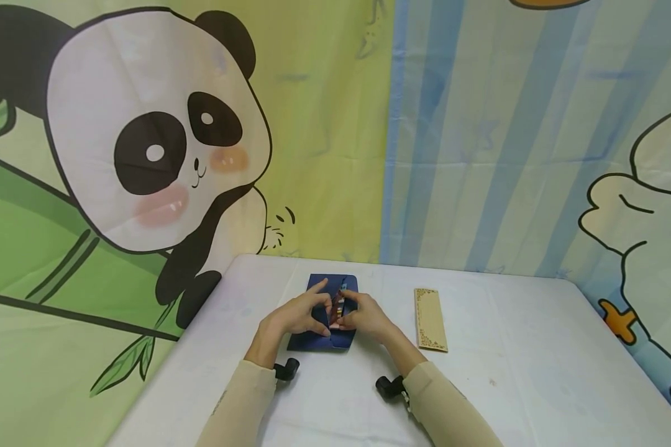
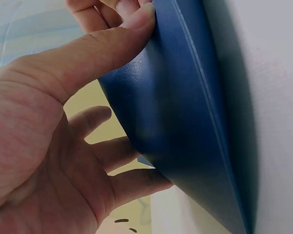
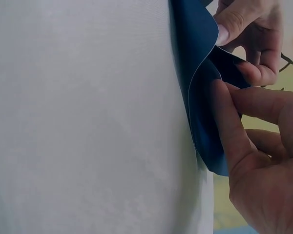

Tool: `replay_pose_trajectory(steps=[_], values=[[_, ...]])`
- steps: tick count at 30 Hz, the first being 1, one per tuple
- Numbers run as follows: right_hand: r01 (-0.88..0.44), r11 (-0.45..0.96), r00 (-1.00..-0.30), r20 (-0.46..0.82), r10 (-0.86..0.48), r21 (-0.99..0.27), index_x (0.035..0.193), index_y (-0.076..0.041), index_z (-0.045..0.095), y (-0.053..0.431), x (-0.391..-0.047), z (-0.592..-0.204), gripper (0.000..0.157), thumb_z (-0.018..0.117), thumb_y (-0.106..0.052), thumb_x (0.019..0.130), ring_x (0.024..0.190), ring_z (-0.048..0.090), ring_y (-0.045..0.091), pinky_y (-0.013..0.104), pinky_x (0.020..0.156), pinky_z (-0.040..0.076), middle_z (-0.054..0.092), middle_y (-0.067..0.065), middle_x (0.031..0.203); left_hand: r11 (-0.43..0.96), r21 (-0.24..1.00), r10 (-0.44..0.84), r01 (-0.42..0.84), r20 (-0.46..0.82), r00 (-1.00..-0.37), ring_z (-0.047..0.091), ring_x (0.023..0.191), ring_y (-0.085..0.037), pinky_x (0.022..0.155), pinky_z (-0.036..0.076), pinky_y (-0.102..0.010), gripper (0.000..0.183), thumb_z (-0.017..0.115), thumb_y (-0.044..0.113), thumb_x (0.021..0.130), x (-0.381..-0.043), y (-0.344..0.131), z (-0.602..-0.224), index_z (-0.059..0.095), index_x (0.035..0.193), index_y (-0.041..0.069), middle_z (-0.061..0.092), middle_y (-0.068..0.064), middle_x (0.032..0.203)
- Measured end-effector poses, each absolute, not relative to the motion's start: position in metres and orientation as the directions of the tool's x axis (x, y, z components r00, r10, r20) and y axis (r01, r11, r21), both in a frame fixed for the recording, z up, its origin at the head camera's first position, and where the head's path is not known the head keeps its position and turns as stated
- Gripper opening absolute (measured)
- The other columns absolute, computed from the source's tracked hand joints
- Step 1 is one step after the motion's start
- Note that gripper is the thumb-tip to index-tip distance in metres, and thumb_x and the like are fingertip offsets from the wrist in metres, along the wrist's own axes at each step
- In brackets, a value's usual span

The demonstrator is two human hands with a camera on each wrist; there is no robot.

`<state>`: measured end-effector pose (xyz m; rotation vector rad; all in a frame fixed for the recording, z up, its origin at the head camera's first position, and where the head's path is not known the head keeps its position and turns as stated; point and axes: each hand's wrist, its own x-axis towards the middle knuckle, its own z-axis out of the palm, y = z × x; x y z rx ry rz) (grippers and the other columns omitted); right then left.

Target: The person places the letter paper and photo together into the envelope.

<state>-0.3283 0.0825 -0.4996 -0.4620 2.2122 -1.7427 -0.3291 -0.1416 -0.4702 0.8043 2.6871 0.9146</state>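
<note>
A dark blue folded paper piece [image 1: 313, 341], like a folder or sleeve, lies on the table in the head view, with a small colourful picture [image 1: 337, 310] showing between the hands. My left hand [image 1: 301, 313] pinches a blue flap [image 2: 166, 112]; in the left wrist view its thumb lies on the front while other fingers reach behind. From the opposite side, my right hand [image 1: 371, 320] pinches the edge of the blue paper [image 3: 205, 112] with thumb and index finger. The flaps bow up off the table in the right wrist view. What lies inside the fold is mostly hidden.
To the right of the hands lies a tan rectangular strip [image 1: 431, 320] with ornate corner patterns. The white-covered table [image 1: 514, 372] meets a printed cloth backdrop [image 1: 324, 155] with a panda at the back. Each wrist wears a black camera [image 1: 390, 388].
</note>
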Motion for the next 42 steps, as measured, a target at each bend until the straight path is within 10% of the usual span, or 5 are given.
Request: replay_pose_trajectory(steps=[28, 42], values=[[-0.152, 0.373, -0.929, 0.003, -0.370, -0.915, 0.153, 0.006, 0.043, 0.0724, -0.3284, -0.4991, 0.072, 0.073, 0.006, 0.087, 0.079, 0.078, 0.017, 0.035, 0.088, 0.059, 0.080, 0.014, 0.092, 0.677, 0.603, 0.545, 0.423, -0.024, -0.838, 0.027, 0.155, -0.049, 0.115, 0.038, -0.064, 0.037, 0.094, 0.027, 0.077, -0.3301, -0.1413, -0.4716, 0.062, 0.097, 0.026, 0.013, -0.008, 0.176], [-0.215, 0.452, -0.949, 0.076, -0.306, -0.866, 0.148, 0.004, 0.051, 0.0807, -0.3202, -0.4906, 0.067, 0.081, -0.006, 0.089, 0.104, 0.072, 0.025, 0.037, 0.083, 0.061, 0.059, 0.025, 0.136, 0.662, 0.634, 0.535, 0.400, -0.026, -0.845, 0.025, 0.156, -0.050, 0.117, 0.035, -0.066, 0.036, 0.094, 0.023, 0.077, -0.3287, -0.1403, -0.4714, 0.064, 0.097, 0.025, 0.011, -0.010, 0.176]])
